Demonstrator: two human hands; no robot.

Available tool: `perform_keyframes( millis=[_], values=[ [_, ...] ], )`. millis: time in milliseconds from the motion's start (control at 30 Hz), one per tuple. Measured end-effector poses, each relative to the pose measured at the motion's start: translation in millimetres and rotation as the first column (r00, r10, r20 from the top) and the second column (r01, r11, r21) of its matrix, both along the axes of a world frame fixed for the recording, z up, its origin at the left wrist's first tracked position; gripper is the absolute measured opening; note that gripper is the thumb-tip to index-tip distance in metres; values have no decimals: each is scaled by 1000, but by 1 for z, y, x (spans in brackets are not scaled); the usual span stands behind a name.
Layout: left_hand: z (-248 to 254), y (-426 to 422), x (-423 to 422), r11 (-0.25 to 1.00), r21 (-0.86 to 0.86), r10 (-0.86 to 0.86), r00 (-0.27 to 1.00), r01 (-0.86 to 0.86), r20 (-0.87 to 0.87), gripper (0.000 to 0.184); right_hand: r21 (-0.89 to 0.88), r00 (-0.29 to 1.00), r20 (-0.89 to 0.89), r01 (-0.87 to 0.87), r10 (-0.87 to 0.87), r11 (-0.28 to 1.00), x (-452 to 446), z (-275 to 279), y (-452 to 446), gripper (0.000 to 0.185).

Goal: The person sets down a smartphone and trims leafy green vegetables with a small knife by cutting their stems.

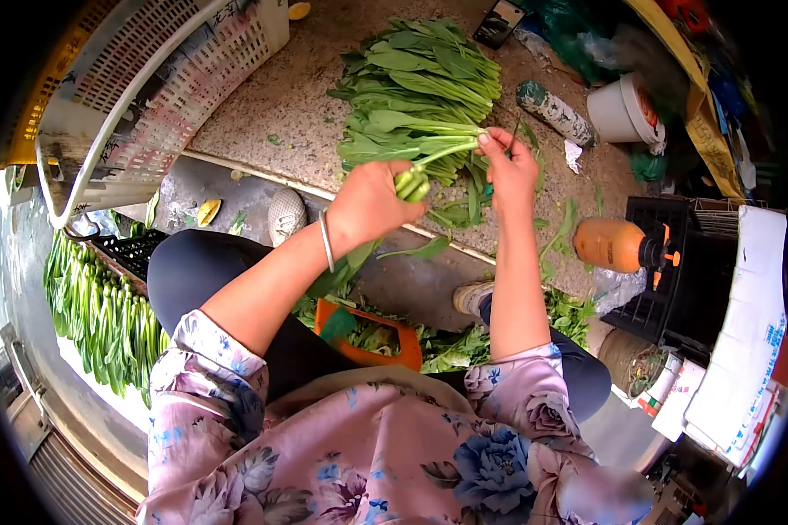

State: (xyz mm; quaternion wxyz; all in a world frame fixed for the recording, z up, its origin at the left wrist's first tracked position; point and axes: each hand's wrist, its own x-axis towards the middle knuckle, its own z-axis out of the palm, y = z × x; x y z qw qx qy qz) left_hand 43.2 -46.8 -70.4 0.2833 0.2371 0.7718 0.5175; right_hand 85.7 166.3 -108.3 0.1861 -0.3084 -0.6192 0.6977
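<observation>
My left hand (375,194) is closed round a small bunch of leafy green stalks (411,185), their cut ends showing beside the thumb. One pale stalk (452,145) stretches from there to my right hand (510,171), whose thumb and fingers pinch its end. A thin dark blade (516,129) sticks up past the right fingers, and a bit of teal shows below the palm; it looks like a small knife, mostly hidden in the grip. Just beyond both hands, a large heap of leafy greens (420,74) lies on the speckled stone slab (263,131).
White plastic crates (175,96) stand at the upper left, above lined-up greens (105,306). To the right are a spray can (555,114), a white bucket (617,112) and an orange spray bottle (608,245). Leaf scraps and an orange basket (398,346) lie between my legs.
</observation>
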Motion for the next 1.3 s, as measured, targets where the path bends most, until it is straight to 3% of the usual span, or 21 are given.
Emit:
perform_keyframes(
  millis=[67, 133, 167, 200, 267, 500, 567, 600, 700, 833, 1100, 1167, 1300],
  values=[
    [4, 1, -2, 998, -8, 64, 998, -64, -16, 26, 376, 996, -13, -78, 89, 923, 14, 13, -23, 17],
    [-1, 5, -5, 977, 151, 169, 980, -152, -108, 24, 437, 994, -6, -99, 113, 894, 25, 32, -44, 17],
    [3, 6, -5, 960, 253, 191, 945, -123, -266, 30, 519, 989, -17, -117, 148, 846, 28, 41, -52, 18],
    [5, 7, -4, 960, 253, 187, 944, -118, -270, 30, 598, 983, -25, -131, 182, 791, 32, 47, -59, 19],
    [8, 8, -1, 973, 219, 166, 882, -74, -441, 35, 584, 980, -47, -132, 195, 801, 38, 54, -68, 19],
    [20, 6, -1, 985, 172, 91, 796, 17, -598, 35, 580, 973, -103, -111, 208, 807, 48, 65, -74, 20],
    [23, 6, 0, 980, 199, 58, 985, -25, -163, 33, 259, 983, -58, -152, 172, 954, 52, 66, -70, 24],
    [22, 6, 0, 980, 199, 56, 985, -23, -164, 33, 259, 984, -59, -150, 170, 954, 53, 64, -69, 24],
    [13, 9, -2, 927, 373, 20, 997, -46, 74, 36, 217, 960, -44, -261, 277, 941, 60, 65, -69, 40],
    [7, 8, 0, 938, 346, -32, 990, -18, 137, 36, 307, 941, -21, -316, 338, 898, 67, 58, -79, 46],
    [7, 8, 1, 958, 286, -19, 1000, 13, 18, 33, 287, 953, 63, -303, 298, 909, 63, 54, -80, 44],
    [7, 7, 0, 969, 243, -39, 999, 40, -9, 33, 43, 945, 4, -326, 326, 944, 64, 51, -75, 39],
    [3, 7, 1, 983, 171, -65, 998, 66, -14, 33, -93, 948, -81, -316, 309, 944, 67, 44, -73, 35]
  ],
)
